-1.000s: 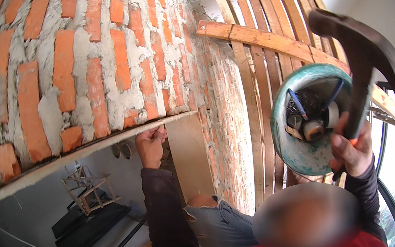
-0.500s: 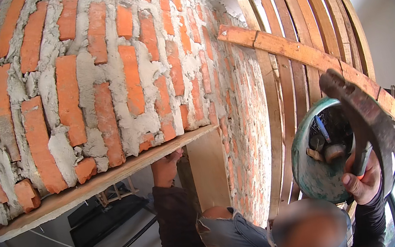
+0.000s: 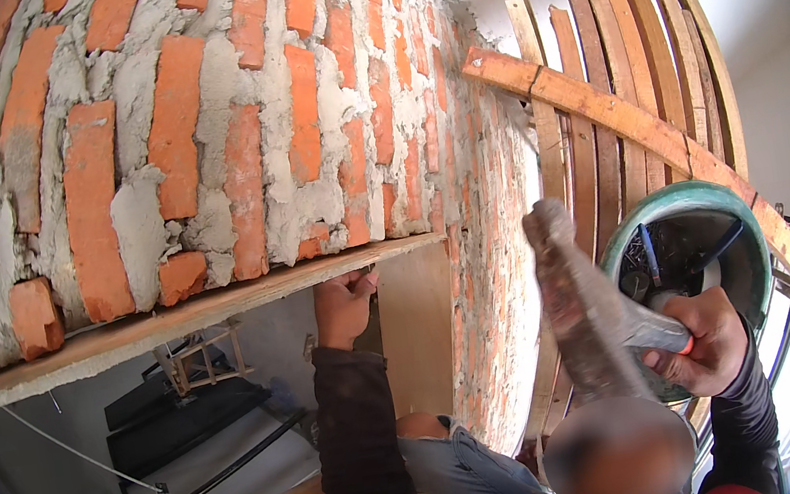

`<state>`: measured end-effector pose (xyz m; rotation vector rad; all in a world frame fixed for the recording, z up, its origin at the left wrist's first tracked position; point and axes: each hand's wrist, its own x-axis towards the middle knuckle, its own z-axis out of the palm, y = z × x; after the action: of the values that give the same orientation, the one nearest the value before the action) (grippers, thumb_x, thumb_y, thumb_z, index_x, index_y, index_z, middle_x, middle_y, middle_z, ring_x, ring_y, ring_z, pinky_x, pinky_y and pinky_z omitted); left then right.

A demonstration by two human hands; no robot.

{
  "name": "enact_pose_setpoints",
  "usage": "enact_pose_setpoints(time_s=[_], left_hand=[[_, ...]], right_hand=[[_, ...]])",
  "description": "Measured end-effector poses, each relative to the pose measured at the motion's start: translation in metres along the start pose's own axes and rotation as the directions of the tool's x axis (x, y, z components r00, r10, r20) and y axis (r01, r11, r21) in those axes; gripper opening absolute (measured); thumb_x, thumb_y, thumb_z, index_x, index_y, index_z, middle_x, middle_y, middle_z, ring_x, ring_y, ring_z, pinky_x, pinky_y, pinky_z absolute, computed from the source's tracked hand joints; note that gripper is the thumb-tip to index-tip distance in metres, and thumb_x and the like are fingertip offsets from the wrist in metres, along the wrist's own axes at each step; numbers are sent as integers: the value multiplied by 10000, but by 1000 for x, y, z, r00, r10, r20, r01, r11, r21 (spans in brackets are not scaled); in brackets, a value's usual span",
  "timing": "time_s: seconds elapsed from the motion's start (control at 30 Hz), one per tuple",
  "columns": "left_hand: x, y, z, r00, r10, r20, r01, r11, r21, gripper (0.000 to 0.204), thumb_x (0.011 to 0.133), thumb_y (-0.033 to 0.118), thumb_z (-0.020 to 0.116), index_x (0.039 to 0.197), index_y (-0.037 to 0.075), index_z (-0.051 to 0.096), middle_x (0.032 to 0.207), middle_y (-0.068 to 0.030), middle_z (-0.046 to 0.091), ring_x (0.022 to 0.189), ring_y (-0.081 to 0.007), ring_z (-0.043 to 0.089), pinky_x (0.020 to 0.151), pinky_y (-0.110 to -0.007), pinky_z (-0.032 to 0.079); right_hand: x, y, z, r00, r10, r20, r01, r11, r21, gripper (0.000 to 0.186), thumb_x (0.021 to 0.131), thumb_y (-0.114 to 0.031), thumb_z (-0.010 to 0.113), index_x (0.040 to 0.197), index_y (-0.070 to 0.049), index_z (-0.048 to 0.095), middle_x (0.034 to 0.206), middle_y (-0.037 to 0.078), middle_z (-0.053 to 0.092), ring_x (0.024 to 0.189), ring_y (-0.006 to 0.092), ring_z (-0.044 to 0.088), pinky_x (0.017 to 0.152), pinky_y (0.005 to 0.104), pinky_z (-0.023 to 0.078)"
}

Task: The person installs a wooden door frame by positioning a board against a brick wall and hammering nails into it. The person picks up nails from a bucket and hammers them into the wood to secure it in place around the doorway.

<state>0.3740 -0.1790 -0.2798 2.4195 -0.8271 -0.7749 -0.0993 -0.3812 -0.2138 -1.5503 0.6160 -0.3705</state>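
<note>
Clasping a hammer [image 3: 581, 312] by its handle in the right hand [image 3: 703, 342], with fingers curled firmly round the grip, and holding the dark metal head to the left of that fist, well apart from the brick wall [image 3: 245, 187]. Reaching with the left hand [image 3: 344, 312] to the lower edge of a long wooden board [image 3: 174, 326], near its right end and just beside an upright wooden panel [image 3: 417, 330]. Bringing the left thumb and fingertips close together there, but being unable to tell from this view about anything pinched between them. Facing brickwork directly above the board and a dim opening below. Working beside a green bucket [image 3: 758, 272] of tools behind the right hand, near a slanting plank [image 3: 619, 118] across upright wooden slats [image 3: 610, 171].
</note>
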Motion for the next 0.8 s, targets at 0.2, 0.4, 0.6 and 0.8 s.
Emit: enact_pose_setpoints(time_s=[0.2, 0.4, 0.6, 0.8], left_hand=[[-6, 6, 16, 994, 104, -18, -100, 985, 144, 265, 879, 0, 701, 1126, -30, 608, 791, -71, 686, 719, -139, 634, 683, -289, 483], [9, -33, 42, 978, -197, 73, 166, 939, 300, 233, 882, 67, 707, 1078, -34, 631, 840, -75, 677, 753, -140, 640, 695, -323, 503], [19, 3, 67, 999, 22, -37, -16, 988, 155, 113, 898, 85, 682, 962, -7, 670, 894, -91, 702, 804, -171, 650, 718, -337, 511], [31, -30, 50, 969, 216, 119, -242, 928, 284, 101, 905, 22, 591, 933, 3, 686, 889, -80, 701, 821, -175, 657, 737, -350, 528]], right_hand=[[-9, 3, -18, 999, 36, 36, -28, 978, -206, 260, 727, -154, 844, 786, 4, 647, 623, 134, 604, 534, 328, 627, 495, 366, 474], [-34, 4, -48, 939, 185, -291, -278, 905, -322, 309, 709, -242, 834, 763, -4, 646, 657, 112, 576, 578, 295, 557, 567, 374, 423], [-64, 32, -58, 813, 320, -487, -509, 796, -327, 573, 781, -559, 785, 823, -13, 614, 743, 75, 456, 708, 251, 423, 680, 374, 356], [-53, 23, -55, 813, 341, -471, -521, 788, -328, 522, 777, -506, 785, 821, -12, 623, 749, 88, 486, 713, 258, 442, 677, 383, 368]])
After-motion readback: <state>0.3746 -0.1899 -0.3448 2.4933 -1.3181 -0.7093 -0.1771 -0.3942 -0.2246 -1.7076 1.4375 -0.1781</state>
